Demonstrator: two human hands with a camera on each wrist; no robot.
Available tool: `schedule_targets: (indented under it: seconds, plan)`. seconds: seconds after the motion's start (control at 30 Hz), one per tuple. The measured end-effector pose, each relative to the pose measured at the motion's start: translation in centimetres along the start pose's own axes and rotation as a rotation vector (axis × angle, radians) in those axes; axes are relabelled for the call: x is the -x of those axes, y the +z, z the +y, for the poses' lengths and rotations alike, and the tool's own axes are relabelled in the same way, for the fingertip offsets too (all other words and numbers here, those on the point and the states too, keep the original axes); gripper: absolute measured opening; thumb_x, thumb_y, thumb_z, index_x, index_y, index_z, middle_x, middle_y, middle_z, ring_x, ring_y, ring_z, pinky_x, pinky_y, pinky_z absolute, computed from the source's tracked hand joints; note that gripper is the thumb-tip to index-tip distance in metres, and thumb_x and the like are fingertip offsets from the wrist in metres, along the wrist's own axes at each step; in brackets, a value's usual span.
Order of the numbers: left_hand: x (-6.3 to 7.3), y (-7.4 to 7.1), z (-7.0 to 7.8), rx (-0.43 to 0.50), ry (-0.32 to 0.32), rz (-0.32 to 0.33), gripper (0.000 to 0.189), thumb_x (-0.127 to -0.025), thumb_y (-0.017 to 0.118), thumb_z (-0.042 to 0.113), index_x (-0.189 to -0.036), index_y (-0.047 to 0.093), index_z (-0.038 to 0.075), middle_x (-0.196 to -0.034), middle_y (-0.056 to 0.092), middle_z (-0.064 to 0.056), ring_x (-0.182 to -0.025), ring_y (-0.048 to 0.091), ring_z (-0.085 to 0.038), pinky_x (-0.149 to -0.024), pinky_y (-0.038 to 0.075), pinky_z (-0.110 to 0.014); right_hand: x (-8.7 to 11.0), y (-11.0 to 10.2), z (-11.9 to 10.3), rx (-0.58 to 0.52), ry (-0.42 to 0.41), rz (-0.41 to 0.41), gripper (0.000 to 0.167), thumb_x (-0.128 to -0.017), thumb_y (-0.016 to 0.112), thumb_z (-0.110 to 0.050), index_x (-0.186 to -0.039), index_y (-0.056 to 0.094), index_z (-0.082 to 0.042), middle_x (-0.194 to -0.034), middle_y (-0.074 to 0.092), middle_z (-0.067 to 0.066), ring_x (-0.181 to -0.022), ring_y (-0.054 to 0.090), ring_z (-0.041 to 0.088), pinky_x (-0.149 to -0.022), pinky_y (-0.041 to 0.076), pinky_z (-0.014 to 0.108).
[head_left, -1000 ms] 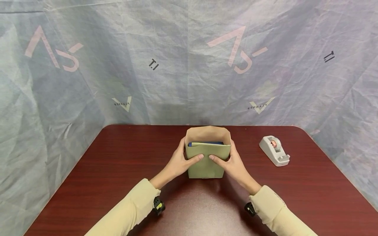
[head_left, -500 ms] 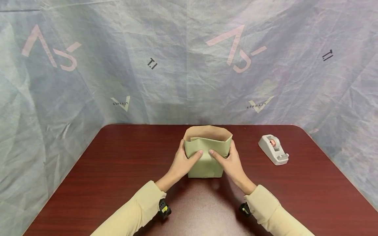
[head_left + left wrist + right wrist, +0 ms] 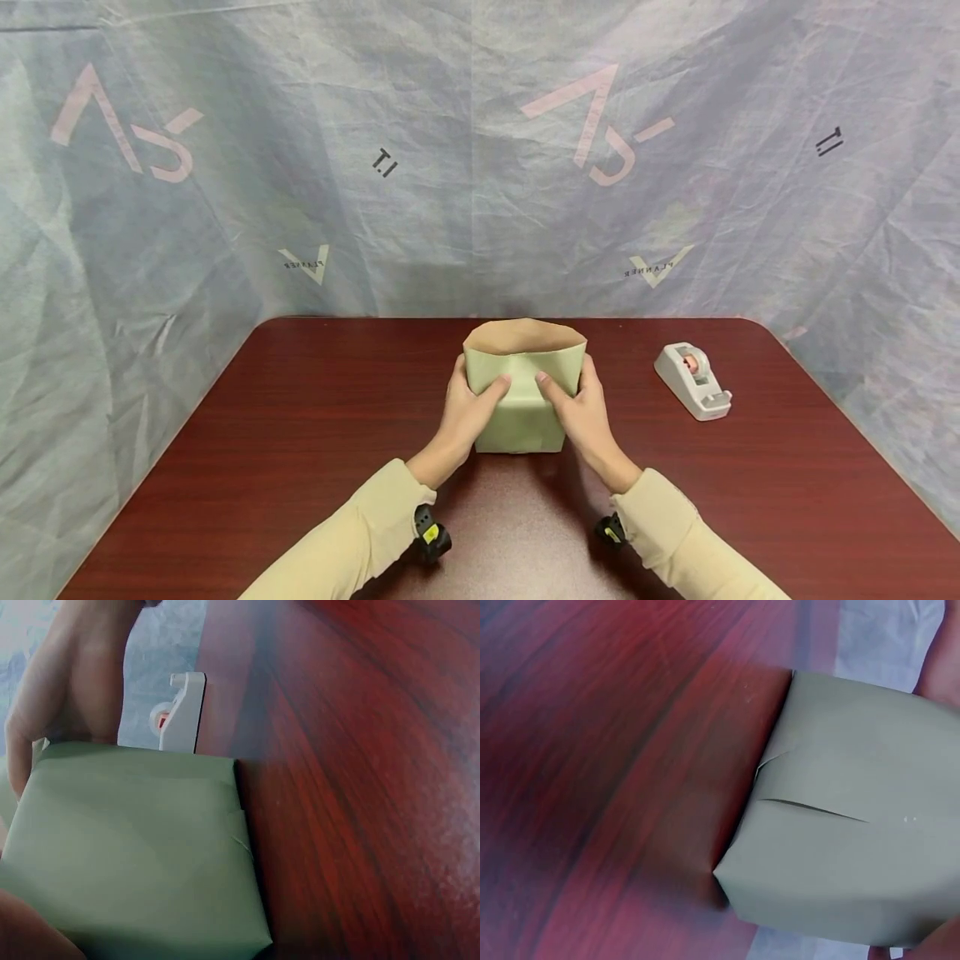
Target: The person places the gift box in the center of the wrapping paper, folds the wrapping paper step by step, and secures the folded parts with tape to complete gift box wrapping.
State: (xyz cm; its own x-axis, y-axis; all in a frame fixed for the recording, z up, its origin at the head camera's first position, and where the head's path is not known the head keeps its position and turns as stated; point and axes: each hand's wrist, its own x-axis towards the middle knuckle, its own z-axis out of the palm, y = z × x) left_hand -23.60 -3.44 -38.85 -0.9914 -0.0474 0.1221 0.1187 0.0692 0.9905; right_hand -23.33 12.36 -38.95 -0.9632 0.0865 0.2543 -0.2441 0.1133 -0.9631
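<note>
Upright on the table, a package in pale green wrapping paper (image 3: 521,421) has an open top showing its tan inner side. My left hand (image 3: 459,410) holds its left side, thumb across the front face and fingers round the edge. On the opposite side my right hand (image 3: 589,408) grips it likewise, with the thumb pointing up and inward. The left wrist view shows the smooth green paper (image 3: 135,840) with a taped or folded seam low down. A slit-like fold crosses the paper (image 3: 817,862) in the right wrist view. What lies inside is hidden.
A white tape dispenser (image 3: 692,382) stands on the dark red wooden table (image 3: 322,400), to the right of the package. A grey printed cloth (image 3: 420,208) hangs behind the table and along its sides.
The front paper edge has been raised and straightened, covering the blue thing that showed inside. Both thumbs have slid slightly up the front, and the package's mouth is more rounded.
</note>
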Motion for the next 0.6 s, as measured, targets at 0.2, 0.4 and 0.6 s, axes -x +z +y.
schedule_targets:
  seconds: [0.2,0.4,0.6]
  plan:
    - [0.3,0.0,1.0,0.019,-0.048,0.009,0.040,-0.088,0.058,0.020,-0.125,0.044,0.011,-0.109,0.054,-0.010,-0.089,0.053,-0.018,-0.078,0.043,-0.032,-0.1,0.3,-0.2,-0.041,0.047,0.036,0.035,-0.088,0.060,-0.012,-0.120,0.046,-0.010,-0.099,0.054,0.003,-0.081,0.054,0.008,-0.069,0.046,0.024]
    - [0.0,0.3,1.1,0.084,-0.073,0.044,0.033,-0.087,0.057,0.015,-0.119,0.048,0.010,-0.100,0.053,-0.007,-0.081,0.051,-0.016,-0.072,0.041,-0.028,-0.2,0.5,-0.5,-0.036,0.071,0.054,0.033,-0.088,0.058,-0.009,-0.120,0.048,-0.008,-0.101,0.054,0.006,-0.083,0.054,0.007,-0.071,0.045,0.022]
    - [-0.3,0.5,0.6,0.064,-0.072,0.069,0.027,-0.090,0.053,0.018,-0.116,0.049,0.012,-0.096,0.052,-0.005,-0.080,0.048,-0.017,-0.073,0.039,-0.029,-0.5,0.7,-0.7,-0.014,0.083,0.077,0.030,-0.090,0.054,-0.011,-0.119,0.048,-0.006,-0.100,0.053,0.007,-0.084,0.051,0.009,-0.072,0.044,0.023]
